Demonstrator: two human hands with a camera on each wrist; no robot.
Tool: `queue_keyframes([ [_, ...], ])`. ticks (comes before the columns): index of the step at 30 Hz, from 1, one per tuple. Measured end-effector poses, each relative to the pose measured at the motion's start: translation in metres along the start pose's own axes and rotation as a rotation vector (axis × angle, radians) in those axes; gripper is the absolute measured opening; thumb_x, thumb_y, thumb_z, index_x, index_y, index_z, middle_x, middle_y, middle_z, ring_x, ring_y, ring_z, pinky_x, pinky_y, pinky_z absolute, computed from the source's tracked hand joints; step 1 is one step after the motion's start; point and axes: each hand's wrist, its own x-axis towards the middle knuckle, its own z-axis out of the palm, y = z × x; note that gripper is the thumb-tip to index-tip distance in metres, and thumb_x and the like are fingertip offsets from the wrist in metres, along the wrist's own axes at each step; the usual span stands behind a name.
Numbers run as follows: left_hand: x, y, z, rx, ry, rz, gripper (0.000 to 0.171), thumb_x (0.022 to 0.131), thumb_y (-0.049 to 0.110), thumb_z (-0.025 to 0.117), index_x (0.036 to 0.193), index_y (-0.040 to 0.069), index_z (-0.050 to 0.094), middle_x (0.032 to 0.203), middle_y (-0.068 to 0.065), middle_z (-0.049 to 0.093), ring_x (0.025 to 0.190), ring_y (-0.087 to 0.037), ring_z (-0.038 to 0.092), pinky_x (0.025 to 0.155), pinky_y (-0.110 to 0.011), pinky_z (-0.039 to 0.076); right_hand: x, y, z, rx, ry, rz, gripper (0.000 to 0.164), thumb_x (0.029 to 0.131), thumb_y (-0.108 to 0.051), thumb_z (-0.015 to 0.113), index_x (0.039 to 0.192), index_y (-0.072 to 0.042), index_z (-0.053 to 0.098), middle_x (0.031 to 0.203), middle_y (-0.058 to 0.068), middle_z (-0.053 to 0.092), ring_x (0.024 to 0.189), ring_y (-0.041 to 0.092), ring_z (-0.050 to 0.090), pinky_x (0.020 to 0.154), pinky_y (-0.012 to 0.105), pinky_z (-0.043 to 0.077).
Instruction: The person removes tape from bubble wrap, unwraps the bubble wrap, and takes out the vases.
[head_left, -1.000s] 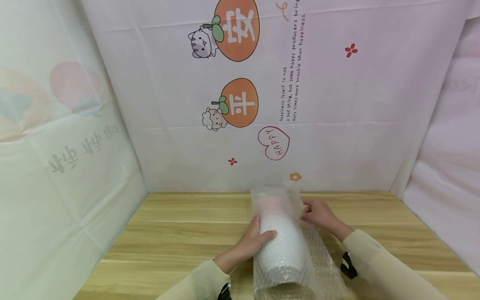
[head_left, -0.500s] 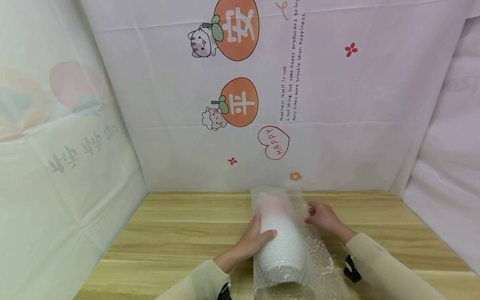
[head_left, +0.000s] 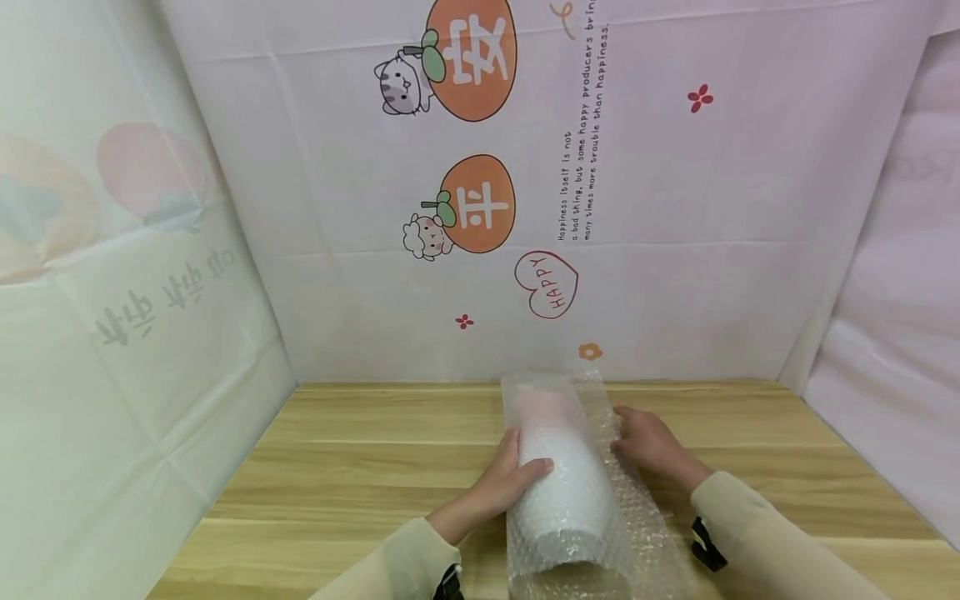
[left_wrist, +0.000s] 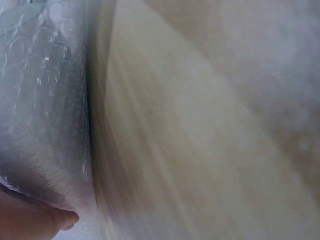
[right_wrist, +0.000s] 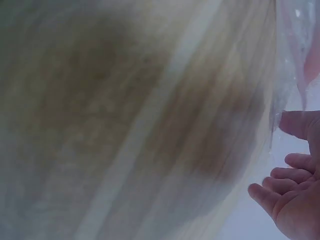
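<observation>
A white, vase-shaped object (head_left: 566,487), pinkish at its far, narrower end, lies on its side inside clear bubble wrap (head_left: 652,542). My left hand (head_left: 495,483) holds it from the left, thumb across the top and fingers along the side. In the left wrist view, fingertips (left_wrist: 62,220) show against the bubbled surface (left_wrist: 45,100). At the wrap's right edge is my right hand (head_left: 648,442). The right wrist view shows that hand's fingers (right_wrist: 265,197) spread apart and loosely bent, with one digit (right_wrist: 295,124) right at the film.
The wood-grain table (head_left: 360,467) lies under everything. A printed white cloth (head_left: 675,250) hangs behind its far edge, close to the far end of the wrap. Similar cloths hang at left (head_left: 150,417) and right (head_left: 900,375). A black strap (head_left: 705,546) hangs below the right sleeve.
My right hand has shifted slightly right and toward me, its pinch on the wrap's edge loosening. The wrap's right side lies flatter and further out. My left hand stays in place.
</observation>
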Motion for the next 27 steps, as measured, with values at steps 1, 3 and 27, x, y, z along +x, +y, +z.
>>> queue_keyframes([
  [1,0.000,0.000,0.000,0.002,0.000,0.000,0.094,0.089,0.040,0.059,0.150,-0.011,0.011,0.156,-0.030,0.007,0.144,-0.040,0.008,0.114,-0.053,0.012,-0.001,0.000,0.000,-0.004,0.000,-0.010,0.063,0.075,-0.001,0.076,0.129,0.015,0.049,0.115,0.033,0.060,0.108,0.049,0.056,0.093,0.059,0.043],
  [3,0.001,0.000,0.000,0.007,0.001,0.002,0.094,0.089,0.040,0.059,0.150,-0.011,0.011,0.156,-0.030,0.007,0.144,-0.040,0.008,0.114,-0.053,0.012,-0.002,0.000,0.000,-0.017,0.000,-0.038,0.061,0.076,-0.002,0.075,0.129,0.016,0.049,0.119,0.034,0.058,0.110,0.050,0.054,0.095,0.059,0.041],
  [27,0.003,-0.003,0.001,0.020,-0.009,-0.009,0.094,0.090,0.044,0.058,0.151,-0.010,0.010,0.157,-0.029,0.007,0.144,-0.040,0.008,0.114,-0.054,0.012,-0.011,0.014,0.000,-0.119,-0.205,-0.167,0.059,0.096,-0.029,0.061,0.133,0.015,0.048,0.140,0.039,0.036,0.129,0.053,0.035,0.105,0.061,0.029],
])
